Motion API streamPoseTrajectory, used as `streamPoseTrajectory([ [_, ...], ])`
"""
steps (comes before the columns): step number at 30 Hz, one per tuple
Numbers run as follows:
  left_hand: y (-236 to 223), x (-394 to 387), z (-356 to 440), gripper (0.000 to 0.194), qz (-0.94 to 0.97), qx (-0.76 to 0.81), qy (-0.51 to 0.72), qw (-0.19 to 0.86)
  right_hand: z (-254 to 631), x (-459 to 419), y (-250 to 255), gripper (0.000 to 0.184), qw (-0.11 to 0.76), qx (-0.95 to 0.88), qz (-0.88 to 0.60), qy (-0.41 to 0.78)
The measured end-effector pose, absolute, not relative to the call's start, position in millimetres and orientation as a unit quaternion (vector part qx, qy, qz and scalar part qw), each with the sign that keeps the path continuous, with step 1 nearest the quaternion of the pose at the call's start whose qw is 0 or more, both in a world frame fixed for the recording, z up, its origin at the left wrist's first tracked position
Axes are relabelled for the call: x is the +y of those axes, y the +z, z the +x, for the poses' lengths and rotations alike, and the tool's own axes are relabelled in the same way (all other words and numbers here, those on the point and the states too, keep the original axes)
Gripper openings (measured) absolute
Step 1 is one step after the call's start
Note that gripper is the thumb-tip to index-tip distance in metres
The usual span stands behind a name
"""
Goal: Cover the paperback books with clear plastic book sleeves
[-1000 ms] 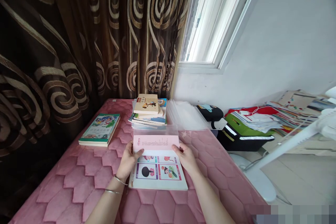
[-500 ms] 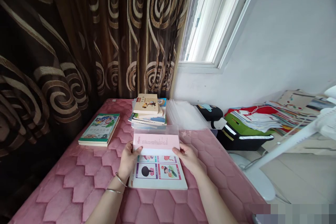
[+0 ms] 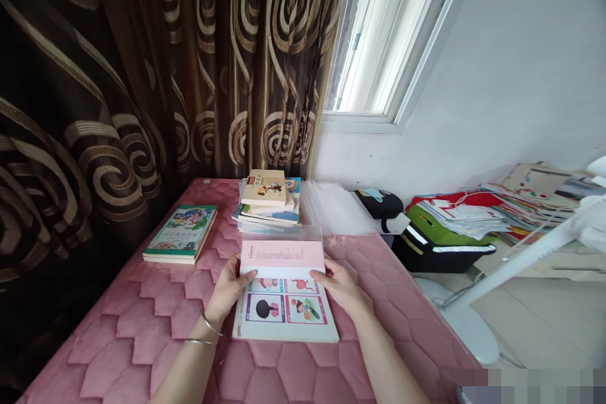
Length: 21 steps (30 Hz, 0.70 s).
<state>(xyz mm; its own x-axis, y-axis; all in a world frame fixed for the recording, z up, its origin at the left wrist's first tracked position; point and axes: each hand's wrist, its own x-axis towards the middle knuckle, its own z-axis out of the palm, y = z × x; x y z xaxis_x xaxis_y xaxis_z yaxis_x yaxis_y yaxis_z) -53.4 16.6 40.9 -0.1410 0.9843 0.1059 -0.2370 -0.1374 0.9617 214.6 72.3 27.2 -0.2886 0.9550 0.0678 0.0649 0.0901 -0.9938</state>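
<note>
An open picture book [image 3: 265, 330] lies on the pink quilted bed, with colourful framed drawings on its white page. Its pink flap or cover [image 3: 284, 251] is folded over the upper part, and a clear plastic sleeve [image 3: 303, 233] sticks out beyond the top edge. My left hand [image 3: 233, 283] grips the left edge, thumb on top and fingers mostly hidden. On the opposite edge, my right hand [image 3: 335, 281] pinches the book the same way. Two bangles circle my left wrist.
Green-covered books [image 3: 182, 233] lie at the left. A stack of books [image 3: 265, 189] stands by the curtain, beside several clear plastic sleeves [image 3: 336, 205]. Off the bed's right side are a white fan [image 3: 516, 265], a black and green bin [image 3: 440, 246] and piled papers [image 3: 454, 214].
The pink flap has shifted very slightly under my hands, which hold the same edges. Otherwise things look the same.
</note>
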Motion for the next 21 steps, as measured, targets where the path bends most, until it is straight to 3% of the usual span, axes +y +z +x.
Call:
streamPoseTrajectory([
  [10, 32.5, 23.8, -49.8, 0.040, 0.382, 0.460, 0.647, 0.473, 210.1, 71.7, 28.1, 0.046, 0.440, -0.616, -0.413, 0.506],
  [21, 22.9, 29.0, -48.5, 0.041, 0.367, 0.457, 0.665, 0.463, 206.3, 79.0, 14.5, 0.035, 0.462, -0.636, -0.460, 0.413],
])
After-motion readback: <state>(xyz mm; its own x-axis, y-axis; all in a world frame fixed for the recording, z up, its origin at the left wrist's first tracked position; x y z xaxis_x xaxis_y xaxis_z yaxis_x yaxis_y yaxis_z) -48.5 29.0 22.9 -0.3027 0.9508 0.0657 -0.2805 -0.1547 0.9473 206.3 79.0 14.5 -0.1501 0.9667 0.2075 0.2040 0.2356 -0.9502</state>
